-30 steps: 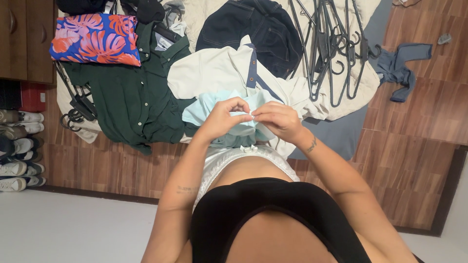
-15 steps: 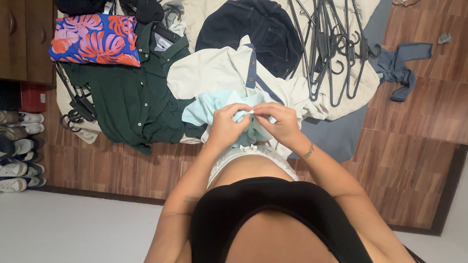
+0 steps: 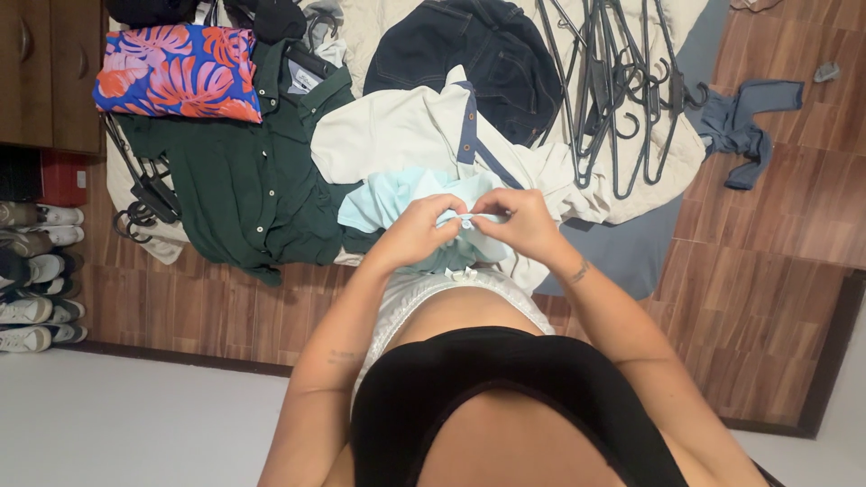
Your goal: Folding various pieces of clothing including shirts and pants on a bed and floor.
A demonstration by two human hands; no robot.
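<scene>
My left hand (image 3: pixel 418 231) and my right hand (image 3: pixel 522 222) meet in front of me, both pinching the placket of a light blue shirt (image 3: pixel 390 197). A small white button shows between the fingertips. The shirt hangs from my hands and drapes over a cream polo shirt (image 3: pixel 397 135) with a blue-grey collar strip lying on the bed. Much of the light blue shirt is hidden behind my hands.
On the bed lie a dark green button shirt (image 3: pixel 244 180), a folded floral cloth (image 3: pixel 178 72), dark jeans (image 3: pixel 469 59) and several grey hangers (image 3: pixel 618 81). More hangers (image 3: pixel 144 203) sit at the left. A blue-grey garment (image 3: pixel 740 126) lies on the wooden floor; shoes (image 3: pixel 36 280) line the left.
My hands have stayed together on the light blue shirt, shifting slightly; the fingers have worked along the placket and a button now shows between them.
</scene>
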